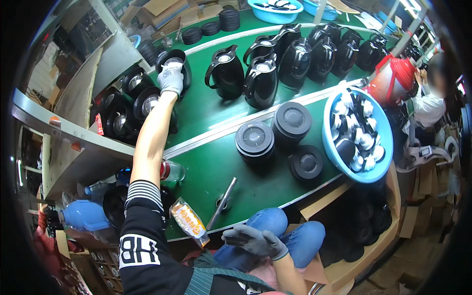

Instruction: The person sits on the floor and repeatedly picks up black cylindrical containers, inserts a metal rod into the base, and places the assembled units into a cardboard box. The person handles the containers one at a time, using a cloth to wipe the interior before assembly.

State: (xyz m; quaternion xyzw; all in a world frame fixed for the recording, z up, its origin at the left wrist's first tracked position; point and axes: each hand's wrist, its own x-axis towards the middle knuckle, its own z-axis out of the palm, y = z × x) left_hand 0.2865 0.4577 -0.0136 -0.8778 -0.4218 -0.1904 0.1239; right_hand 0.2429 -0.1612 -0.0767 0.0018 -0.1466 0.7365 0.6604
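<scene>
My left hand (pixel 170 79), in a pale grey glove, reaches to the far left of the green bench. Its fingers are curled at the silver mouth of a black jug (pixel 183 63), and the fingertips are partly hidden. Below it stand several more black jugs (pixel 117 123) with their open mouths towards me. My right hand (pixel 255 241), also gloved in grey, hovers over my lap with the fingers spread and nothing in it. Near it on the bench edge are a metal rod (pixel 222 202) and an orange-and-clear packet (pixel 188 221).
Further black jugs (pixel 226 73) stand in a row on the bench. Stacked round black parts (pixel 254 140) sit nearer, beside a blue basin (pixel 330 140) of black-and-white pieces. A red container (pixel 393 81) stands at the right. A metal frame rail (pixel 73 132) crosses the left side.
</scene>
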